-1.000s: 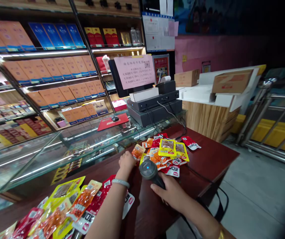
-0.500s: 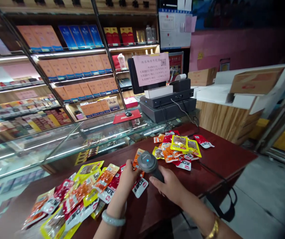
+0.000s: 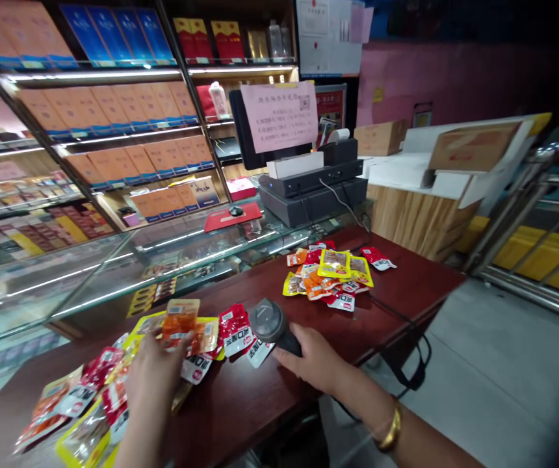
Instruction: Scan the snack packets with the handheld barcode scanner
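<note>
My right hand (image 3: 309,357) is wrapped round the handle of a dark grey handheld barcode scanner (image 3: 268,322), its head tilted up over the table. My left hand (image 3: 160,364) pinches an orange snack packet (image 3: 181,316) above the left pile of packets. Red-and-white snack packets (image 3: 235,331) lie between the two hands, one partly hidden under the scanner. The left pile (image 3: 84,432) mixes yellow-edged, orange and red packets, partly covered by my left forearm. Farther right on the table sits a second, smaller pile of packets (image 3: 335,263).
The dark red table (image 3: 260,416) meets a glass display counter (image 3: 108,260) along its far side. On the counter stand a monitor with a pink notice (image 3: 282,117), a cash drawer (image 3: 313,198) and a mouse (image 3: 235,211). A black cable (image 3: 401,316) trails off the table's right edge.
My left hand has moved left from beside the scanner to the left pile, carrying the orange packet. My right hand still holds the scanner. The view has shifted slightly.
</note>
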`<state>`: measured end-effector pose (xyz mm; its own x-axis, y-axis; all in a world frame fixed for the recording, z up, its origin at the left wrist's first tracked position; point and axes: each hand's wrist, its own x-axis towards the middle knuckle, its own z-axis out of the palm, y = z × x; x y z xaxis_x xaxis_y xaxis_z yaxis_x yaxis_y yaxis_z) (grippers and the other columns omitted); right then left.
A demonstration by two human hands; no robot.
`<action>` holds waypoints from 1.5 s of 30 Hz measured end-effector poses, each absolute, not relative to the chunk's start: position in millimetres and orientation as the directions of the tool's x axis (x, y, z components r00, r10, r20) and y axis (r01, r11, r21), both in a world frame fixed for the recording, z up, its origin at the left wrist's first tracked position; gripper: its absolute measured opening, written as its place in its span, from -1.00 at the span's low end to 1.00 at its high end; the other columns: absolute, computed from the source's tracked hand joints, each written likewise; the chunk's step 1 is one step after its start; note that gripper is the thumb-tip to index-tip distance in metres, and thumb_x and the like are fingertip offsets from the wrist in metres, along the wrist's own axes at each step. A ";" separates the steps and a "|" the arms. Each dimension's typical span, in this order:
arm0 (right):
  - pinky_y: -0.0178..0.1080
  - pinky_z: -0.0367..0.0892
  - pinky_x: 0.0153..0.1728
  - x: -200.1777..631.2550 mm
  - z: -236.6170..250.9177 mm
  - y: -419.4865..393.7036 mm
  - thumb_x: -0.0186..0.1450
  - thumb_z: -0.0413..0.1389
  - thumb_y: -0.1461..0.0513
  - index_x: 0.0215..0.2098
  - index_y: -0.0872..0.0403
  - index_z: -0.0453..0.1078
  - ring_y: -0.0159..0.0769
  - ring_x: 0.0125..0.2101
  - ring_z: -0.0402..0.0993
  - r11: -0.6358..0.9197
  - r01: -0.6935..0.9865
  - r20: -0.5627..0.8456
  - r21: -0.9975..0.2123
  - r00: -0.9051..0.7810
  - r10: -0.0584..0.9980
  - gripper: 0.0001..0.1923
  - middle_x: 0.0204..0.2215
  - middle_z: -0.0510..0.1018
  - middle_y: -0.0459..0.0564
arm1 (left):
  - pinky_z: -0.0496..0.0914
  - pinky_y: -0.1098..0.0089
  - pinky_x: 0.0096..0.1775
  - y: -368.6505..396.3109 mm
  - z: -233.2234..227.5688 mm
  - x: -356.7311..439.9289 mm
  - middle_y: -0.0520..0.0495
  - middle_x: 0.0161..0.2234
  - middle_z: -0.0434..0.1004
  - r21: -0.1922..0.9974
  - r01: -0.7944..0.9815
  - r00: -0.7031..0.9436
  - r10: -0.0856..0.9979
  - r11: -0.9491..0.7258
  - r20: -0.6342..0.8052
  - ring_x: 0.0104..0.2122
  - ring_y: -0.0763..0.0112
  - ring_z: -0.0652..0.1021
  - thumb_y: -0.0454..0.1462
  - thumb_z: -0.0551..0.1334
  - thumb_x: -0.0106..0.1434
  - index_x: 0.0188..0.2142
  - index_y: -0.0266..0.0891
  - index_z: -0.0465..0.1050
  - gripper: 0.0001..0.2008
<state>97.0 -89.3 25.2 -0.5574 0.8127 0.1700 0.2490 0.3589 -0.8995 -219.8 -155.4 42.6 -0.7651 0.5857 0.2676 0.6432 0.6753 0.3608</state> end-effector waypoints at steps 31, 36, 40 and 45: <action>-0.09 0.46 -0.11 225.9 9.3 -54.8 0.33 0.20 0.11 0.02 0.14 0.51 -0.03 -0.19 0.63 0.224 0.288 0.176 -0.931 -0.184 0.967 -0.63 -0.18 0.71 0.13 | 0.31 -0.03 0.10 85.5 42.2 52.2 -0.35 0.11 0.53 0.271 0.936 -0.256 0.963 0.223 0.090 0.19 -0.18 0.42 0.11 0.24 0.25 -0.09 -0.19 0.50 -0.54; -0.08 0.45 -0.10 222.2 15.0 -57.3 0.33 0.19 0.07 0.03 0.16 0.51 -0.02 -0.18 0.62 0.214 0.283 0.166 -0.935 -0.186 0.968 -0.59 -0.19 0.71 0.14 | 0.34 0.06 0.06 69.3 42.0 30.5 -0.19 -0.13 0.65 0.418 0.879 -0.305 0.944 0.229 0.125 0.04 -0.04 0.58 -0.04 0.30 0.24 -0.13 -0.13 0.40 -0.70; -0.09 0.45 -0.09 214.2 19.9 -61.7 0.33 0.19 0.05 -0.02 0.14 0.53 -0.02 -0.17 0.62 0.239 0.265 0.188 -0.934 -0.202 0.961 -0.62 -0.18 0.71 0.14 | 0.48 0.27 -0.20 41.1 29.0 -2.0 -0.07 -0.26 0.64 0.812 0.569 -0.362 0.926 0.128 0.107 -0.25 0.18 0.67 -0.07 0.31 0.20 -0.19 -0.13 0.32 -0.71; -0.15 0.47 -0.21 195.3 31.8 -68.2 0.36 0.18 0.03 -0.09 0.08 0.52 -0.07 -0.26 0.63 0.275 0.240 0.218 -0.931 -0.236 0.947 -0.68 -0.34 0.69 0.05 | 0.53 0.28 -0.30 -9.6 14.4 -42.0 -0.01 -0.36 0.61 0.983 0.186 -0.418 0.904 -0.011 0.089 -0.40 0.27 0.63 0.06 0.45 -0.05 -0.24 -0.16 0.32 -0.46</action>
